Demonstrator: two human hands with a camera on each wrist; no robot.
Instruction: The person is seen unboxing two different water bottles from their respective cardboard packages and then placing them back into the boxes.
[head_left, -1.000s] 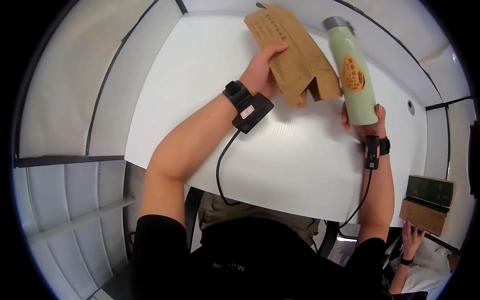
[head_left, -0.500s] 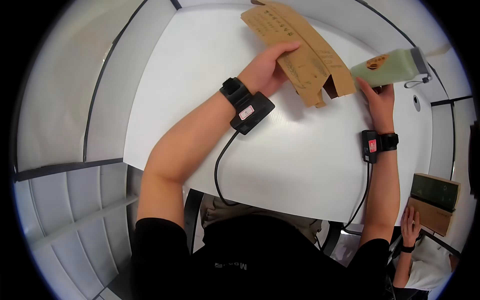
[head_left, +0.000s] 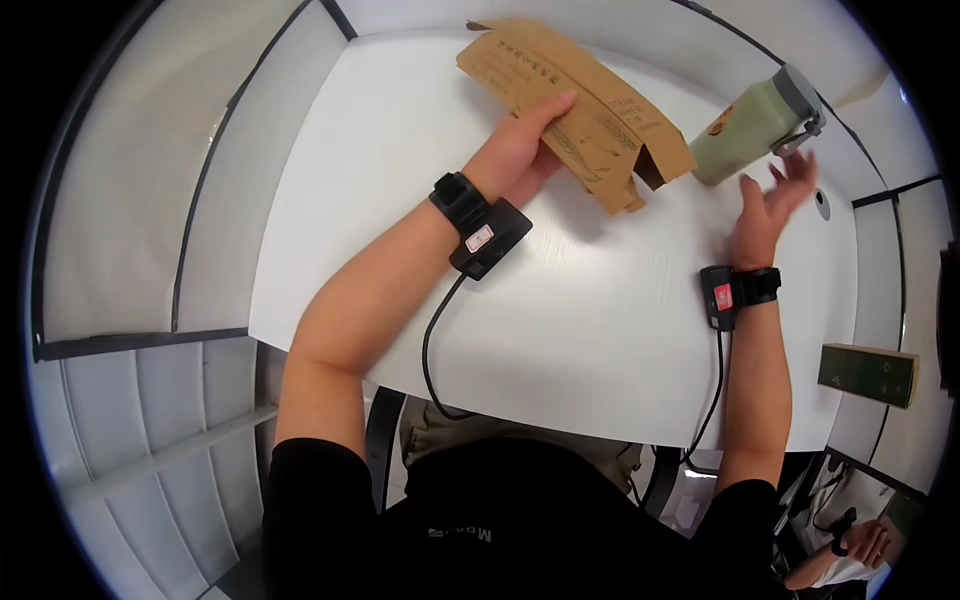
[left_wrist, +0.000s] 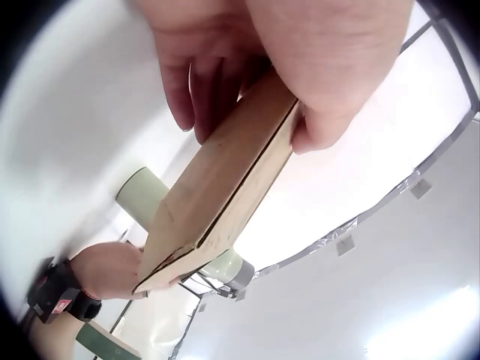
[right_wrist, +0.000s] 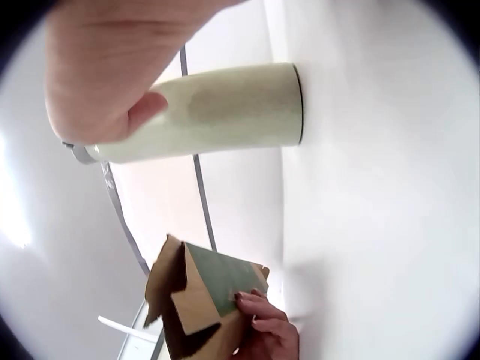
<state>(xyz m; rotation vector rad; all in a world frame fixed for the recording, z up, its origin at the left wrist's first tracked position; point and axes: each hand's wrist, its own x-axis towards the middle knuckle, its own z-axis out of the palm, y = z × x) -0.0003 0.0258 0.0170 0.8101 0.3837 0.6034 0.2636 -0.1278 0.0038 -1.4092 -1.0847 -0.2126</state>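
My left hand (head_left: 510, 155) holds a flattish brown cardboard box (head_left: 590, 115), thumb on its printed top face and the other fingers below. The box is raised over the white table (head_left: 580, 310); its near right end gapes with loose flaps. In the right wrist view a green panel (right_wrist: 225, 277) shows on the box's other side. A pale green bottle (head_left: 745, 130) with a grey lid and loop stands upright on the table, right of the box. Beside it is my right hand (head_left: 765, 215), fingers spread and extended near the lid loop, not wrapped around the bottle.
Pale partition walls (head_left: 270, 130) enclose the table's back and sides. A round cable hole (head_left: 822, 205) lies near the right edge. Beyond that edge are a dark green box (head_left: 870, 375) and another person's hand (head_left: 870, 545). Cables trail from both wrist cameras.
The bottle, earlier gripped and turned by my right hand, now stands on the table, and the fingers have let go. The left hand and box have shifted slightly left.
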